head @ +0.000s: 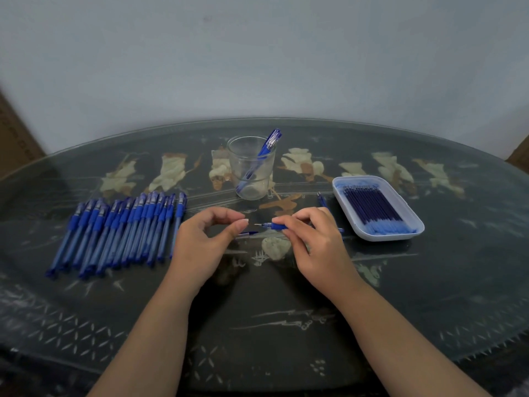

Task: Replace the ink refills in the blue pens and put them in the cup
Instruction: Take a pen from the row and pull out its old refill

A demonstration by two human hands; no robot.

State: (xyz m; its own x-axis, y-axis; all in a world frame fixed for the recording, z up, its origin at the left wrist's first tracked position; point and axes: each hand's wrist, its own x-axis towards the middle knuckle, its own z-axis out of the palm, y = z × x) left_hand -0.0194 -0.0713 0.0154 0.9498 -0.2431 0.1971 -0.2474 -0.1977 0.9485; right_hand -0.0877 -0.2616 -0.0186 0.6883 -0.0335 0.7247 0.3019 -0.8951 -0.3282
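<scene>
My right hand (312, 239) pinches a blue pen (276, 226) by its grip, with the uncapped tip pointing left. My left hand (204, 239) hovers just left of that tip with fingers loosely curled, thumb and forefinger slightly apart and nothing between them. A blue cap (248, 233) shows just below my left thumb, seemingly lying on the table. A glass cup (252, 173) stands behind the hands with a blue pen (264, 151) leaning inside it. Several blue pens (120, 230) lie in a row on the left. At the right, a white tray (378, 233) holds several refills (372, 207).
A single loose refill (323, 199) lies between the cup and the tray. The dark glass-topped table (257, 325) is round, its far edge close to a pale wall. Cardboard shows at the far left (17, 133) and far right edges.
</scene>
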